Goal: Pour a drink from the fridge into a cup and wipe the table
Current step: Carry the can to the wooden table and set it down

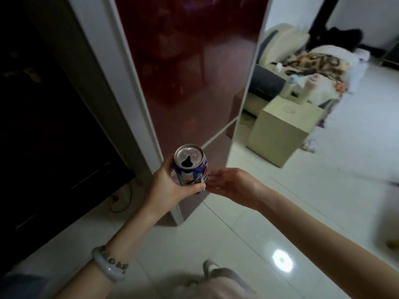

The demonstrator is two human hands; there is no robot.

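A blue, white and red drink can (191,167) with an open silver top is held upright in front of me. My left hand (170,186) grips it from the left, thumb across its lower front. My right hand (228,184) is beside the can on the right, palm up and fingers straight, its fingertips at the can's side. Behind the can stands the dark red glossy fridge door (194,72), closed, with a white frame. No cup or table is in view.
A dark cabinet (43,126) fills the left, with a cable on the floor by its foot. A beige box (282,128) stands on the white tiled floor at right, with a cluttered sofa (302,67) behind it. My slippered foot (216,270) shows at the bottom.
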